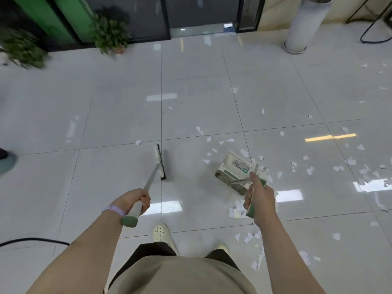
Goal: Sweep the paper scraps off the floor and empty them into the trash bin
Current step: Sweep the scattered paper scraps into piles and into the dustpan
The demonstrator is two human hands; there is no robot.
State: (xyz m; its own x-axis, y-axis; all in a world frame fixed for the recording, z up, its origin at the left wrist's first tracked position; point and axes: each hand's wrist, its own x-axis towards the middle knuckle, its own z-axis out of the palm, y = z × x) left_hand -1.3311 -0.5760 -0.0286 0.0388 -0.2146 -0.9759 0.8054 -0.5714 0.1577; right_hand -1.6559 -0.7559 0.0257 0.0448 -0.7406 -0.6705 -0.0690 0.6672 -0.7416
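Observation:
My left hand (136,201) grips the green-and-white handle of a broom, whose brush head (160,161) rests on the white tile floor ahead of me. My right hand (257,197) holds the handle of a white and green dustpan (234,170), which hangs tilted just above the floor to the right of the broom. White paper scraps (309,166) lie scattered over the tiles, mostly to the right of the dustpan, with a few (238,210) near my right foot. No trash bin is clearly in view.
A tall white cylindrical stand (305,24) rises at the back right. Potted plants (110,32) sit at the back left by dark glass doors. A black cable (38,240) runs along the floor at the left. A dark shoe (3,153) shows at the left edge.

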